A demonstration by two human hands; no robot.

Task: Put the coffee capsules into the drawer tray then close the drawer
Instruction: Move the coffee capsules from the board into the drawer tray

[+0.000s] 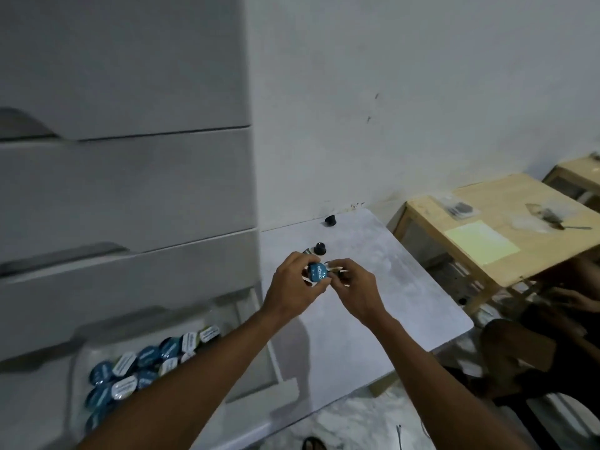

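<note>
In the head view, both hands met above the middle of the small white table [373, 287]. The left hand [293, 282] and the right hand [352, 287] were both closed around a blue-lidded coffee capsule [318, 272], its lid tilted toward the camera; whether a second capsule sat behind it in the right fingers could not be told. Two black capsules lay on the table beyond the hands: one [319, 247] just past the fingertips, another [330, 220] near the far edge by the wall. A further object beside the nearer one was too hidden to name.

The open drawer [246, 345] stood at the lower left of the white drawer unit [130, 190], its tray [81, 352] already holding a crowd of blue and white-lidded capsules [143, 365] toward its left side.

The risk, as I judged it, lay in the handover: with two hands sharing one small, smooth capsule, a loose pinch could have let it drop to the table or roll off toward the floor. The black capsule at the far edge could easily have been overlooked, and closing the drawer before collecting it would have left the task unfinished
</note>
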